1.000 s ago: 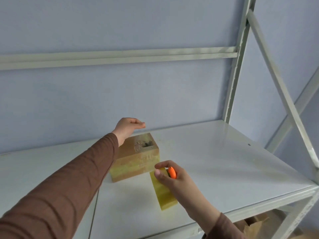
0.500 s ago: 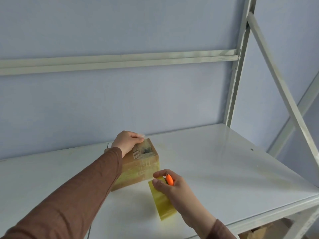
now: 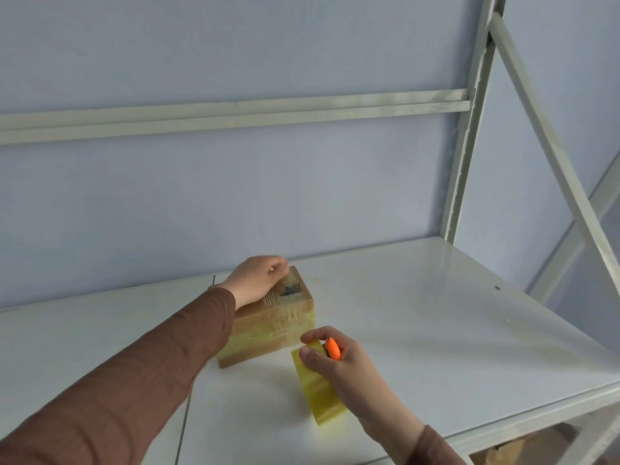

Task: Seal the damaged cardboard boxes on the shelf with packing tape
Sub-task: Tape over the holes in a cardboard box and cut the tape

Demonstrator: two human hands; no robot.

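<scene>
Looking down from the head camera, I see a pale metal shelf filling the lower half of the view, with its back edge against a blue-grey wall. An upright post stands at the shelf's back right corner, and a slanted brace crosses the right side.

A cardboard box, banded with yellowish tape on its near side, sits toward the middle of the shelf, closer to the back edge than the front. Its top has a torn patch near the right end.

My left hand, in a brown sleeve, rests on the box top at its back left part, its fingers bent over the far edge. I cannot tell whether that grip closes on anything.

My right hand hovers just in front of the box's right corner. Its grip is curled around a small orange cutter with the blade tip pointing up, and thumb and forefinger pinch the upper end of a strip of yellow tape. That strip hangs down toward the front edge of the shelf, apart from the box.
</scene>
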